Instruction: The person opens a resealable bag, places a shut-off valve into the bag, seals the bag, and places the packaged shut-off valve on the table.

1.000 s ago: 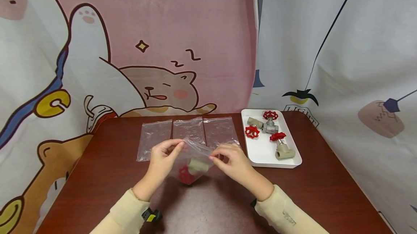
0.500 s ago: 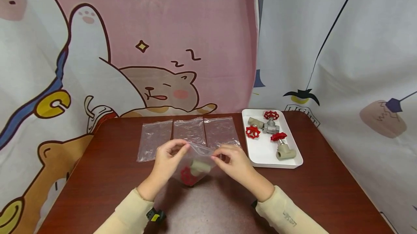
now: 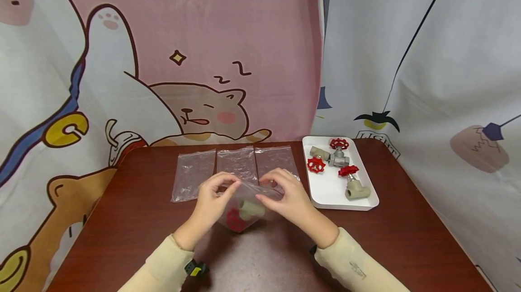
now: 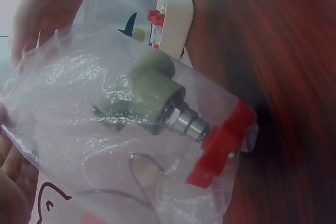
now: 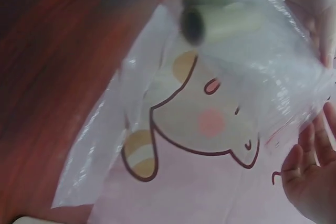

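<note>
A clear zip bag (image 3: 253,188) hangs above the table, holding a valve (image 4: 157,90) with a beige tee-shaped body, a metal stem and a red handwheel (image 4: 223,145). At the bag's top left corner, my left hand (image 3: 215,199) pinches the edge between thumb and fingertips. My right hand (image 3: 292,199) is at the top right of the bag, its thumb spread from the bent fingers with the film's edge between them. The valve rests low in the bag, handwheel downward to the left in the head view.
Three flat clear bags (image 3: 193,172) lie side by side at the back of the table (image 3: 134,228). To the right, a white tray (image 3: 325,195) holds a metal valve (image 3: 338,159) and two beige valves (image 3: 356,189), all with red handwheels. A printed cloth hangs behind.
My right thumb and fingers have parted from their pinch on the bag's right corner and moved slightly left. My left hand has shifted slightly right, still pinching the bag.
</note>
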Available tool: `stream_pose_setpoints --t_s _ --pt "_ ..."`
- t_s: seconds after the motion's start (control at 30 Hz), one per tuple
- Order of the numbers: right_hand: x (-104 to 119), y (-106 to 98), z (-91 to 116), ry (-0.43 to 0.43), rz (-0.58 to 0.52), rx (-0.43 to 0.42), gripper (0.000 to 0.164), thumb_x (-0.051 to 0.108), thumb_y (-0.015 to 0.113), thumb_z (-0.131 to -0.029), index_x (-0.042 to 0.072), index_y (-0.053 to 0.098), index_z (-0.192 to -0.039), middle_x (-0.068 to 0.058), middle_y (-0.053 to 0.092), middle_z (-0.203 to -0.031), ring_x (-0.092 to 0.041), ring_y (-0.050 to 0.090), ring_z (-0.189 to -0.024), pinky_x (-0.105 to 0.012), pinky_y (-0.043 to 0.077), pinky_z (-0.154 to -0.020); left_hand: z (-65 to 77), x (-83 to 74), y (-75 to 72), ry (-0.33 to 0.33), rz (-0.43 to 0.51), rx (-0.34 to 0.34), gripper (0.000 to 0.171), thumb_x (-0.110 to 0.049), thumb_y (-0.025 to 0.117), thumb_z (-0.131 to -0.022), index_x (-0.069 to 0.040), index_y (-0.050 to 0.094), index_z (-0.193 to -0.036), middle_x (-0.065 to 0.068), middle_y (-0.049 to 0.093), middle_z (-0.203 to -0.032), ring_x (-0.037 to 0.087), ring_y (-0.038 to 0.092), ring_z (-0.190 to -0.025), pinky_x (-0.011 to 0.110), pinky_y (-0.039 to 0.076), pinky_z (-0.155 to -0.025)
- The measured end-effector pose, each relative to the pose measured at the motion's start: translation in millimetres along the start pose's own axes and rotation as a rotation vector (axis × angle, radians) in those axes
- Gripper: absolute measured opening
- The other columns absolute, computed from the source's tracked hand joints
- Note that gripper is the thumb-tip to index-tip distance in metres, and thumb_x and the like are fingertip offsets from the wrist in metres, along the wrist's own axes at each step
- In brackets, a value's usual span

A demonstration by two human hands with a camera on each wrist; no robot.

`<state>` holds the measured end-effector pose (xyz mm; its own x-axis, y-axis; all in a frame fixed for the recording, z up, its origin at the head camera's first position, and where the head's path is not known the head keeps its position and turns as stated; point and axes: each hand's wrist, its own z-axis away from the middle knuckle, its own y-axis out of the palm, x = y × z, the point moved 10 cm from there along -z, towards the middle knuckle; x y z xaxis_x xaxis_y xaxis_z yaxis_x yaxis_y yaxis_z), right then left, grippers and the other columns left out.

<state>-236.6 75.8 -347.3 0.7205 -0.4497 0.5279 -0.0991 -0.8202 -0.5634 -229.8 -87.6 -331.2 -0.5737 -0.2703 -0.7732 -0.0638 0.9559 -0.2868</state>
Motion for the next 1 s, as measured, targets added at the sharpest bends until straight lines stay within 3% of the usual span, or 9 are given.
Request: stream_pose_setpoints --t_s 0.13,0.27,0.67,0.87,1.0 --pt "3.5 9.1 -7.2 0.032 0.002 0.046 0.029 0.027 0.079 -0.077 0.014 0.068 -0.101 0.007 0.065 -0.094 -0.010 0.056 -0.085 -0.028 0.049 -0.073 0.8 -3.3 2.8 0.016 -0.013 0.016 0.005 0.005 0.068 -0.081 0.003 0.067 -0.086 0.013 0.067 -0.084 0.008 0.063 -0.078 0.019 0.052 -0.064" --pt "6.3 17.0 -11.5 0.050 -0.004 0.082 0.019 0.023 0.075 -0.081 0.015 0.070 -0.097 0.007 0.066 -0.090 -0.009 0.056 -0.081 -0.029 0.050 -0.071 1.1 -5.9 5.7 0.025 -0.017 0.036 0.005 0.004 0.068 -0.082 0.002 0.067 -0.086 0.013 0.066 -0.084 0.011 0.062 -0.080 0.019 0.052 -0.064" --pt "9.6 16.5 -19.9 0.031 -0.091 0.056 0.005 0.010 0.075 -0.079 0.010 0.072 -0.083 0.003 0.067 -0.077 -0.007 0.056 -0.069 -0.024 0.050 -0.063 -0.3 -8.5 9.0 0.026 -0.039 0.047 0.004 0.001 0.069 -0.083 0.000 0.068 -0.086 0.011 0.068 -0.083 0.016 0.063 -0.079 0.025 0.054 -0.063" --pt "10.3 15.3 -20.5 0.017 -0.131 0.041 0.005 0.007 0.075 -0.078 0.010 0.070 -0.079 0.003 0.065 -0.074 -0.005 0.054 -0.066 -0.019 0.047 -0.059 -0.6 -8.4 9.2 0.036 -0.041 0.055 0.004 0.000 0.069 -0.083 0.001 0.068 -0.086 0.011 0.068 -0.082 0.014 0.063 -0.078 0.019 0.052 -0.065" --pt "9.3 16.9 -20.1 0.027 -0.140 0.058 0.004 0.008 0.075 -0.079 0.010 0.071 -0.080 0.003 0.065 -0.074 -0.005 0.055 -0.067 -0.023 0.048 -0.059 -0.1 -9.5 8.2 0.049 -0.039 0.052 0.004 0.001 0.069 -0.082 0.002 0.068 -0.086 0.011 0.068 -0.082 0.014 0.063 -0.077 0.019 0.052 -0.065"
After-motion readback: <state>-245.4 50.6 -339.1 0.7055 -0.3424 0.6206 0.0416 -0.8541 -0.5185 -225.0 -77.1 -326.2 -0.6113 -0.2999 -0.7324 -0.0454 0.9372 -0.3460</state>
